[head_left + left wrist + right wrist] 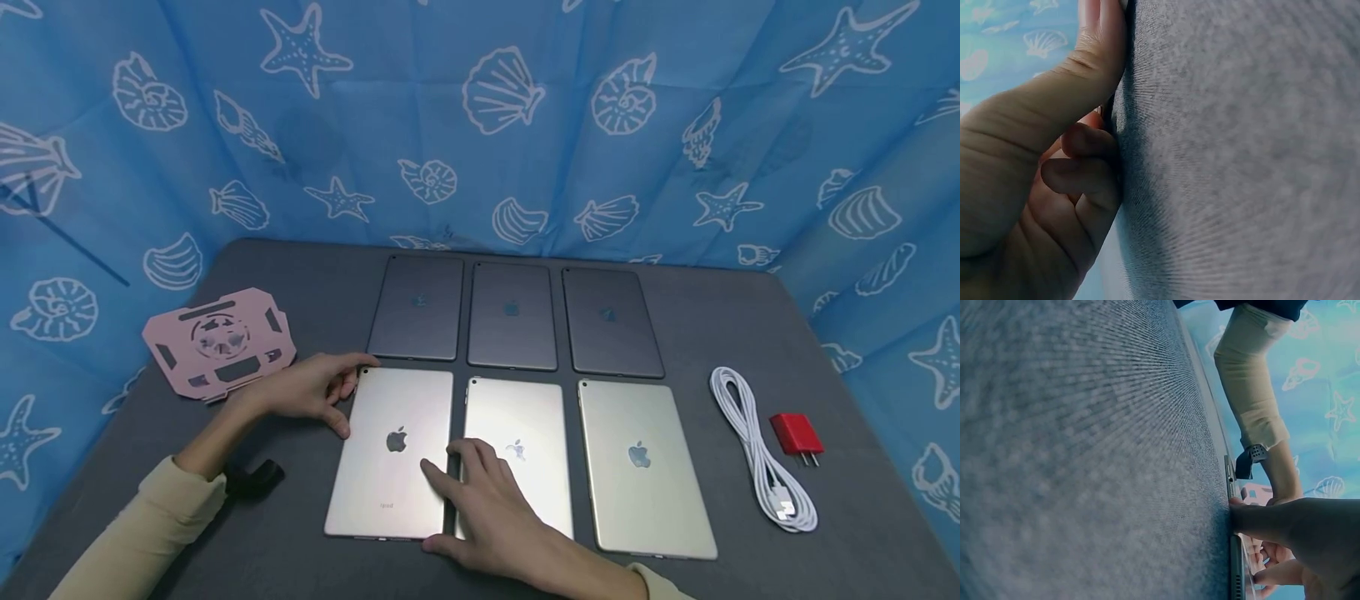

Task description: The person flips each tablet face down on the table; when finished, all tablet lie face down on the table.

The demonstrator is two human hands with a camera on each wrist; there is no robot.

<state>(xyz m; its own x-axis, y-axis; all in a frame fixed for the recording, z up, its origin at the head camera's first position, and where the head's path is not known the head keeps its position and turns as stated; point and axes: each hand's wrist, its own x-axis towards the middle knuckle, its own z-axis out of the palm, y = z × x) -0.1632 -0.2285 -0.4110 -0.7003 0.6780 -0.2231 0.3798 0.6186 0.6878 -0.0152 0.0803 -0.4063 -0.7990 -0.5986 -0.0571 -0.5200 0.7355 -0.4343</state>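
Observation:
A silver tablet (388,479) with a dark apple logo lies back-up at the front left of two rows. My left hand (309,390) is at its upper left, index finger reaching the top corner, thumb by the left edge. The other left fingers curl under, as the left wrist view shows. My right hand (491,504) spreads over its lower right corner and partly hides the middle silver tablet (525,417). The right thumb (1254,519) touches the near edge. Right of them lies another pale tablet (645,492).
Behind lie three dark grey tablets, the left (417,308), middle (512,317) and right (611,321). A pink cut-out stand (168,333) sits far left. At right are a coiled white cable (757,454) and red plug (797,433). A patterned blue curtain (442,92) hangs behind.

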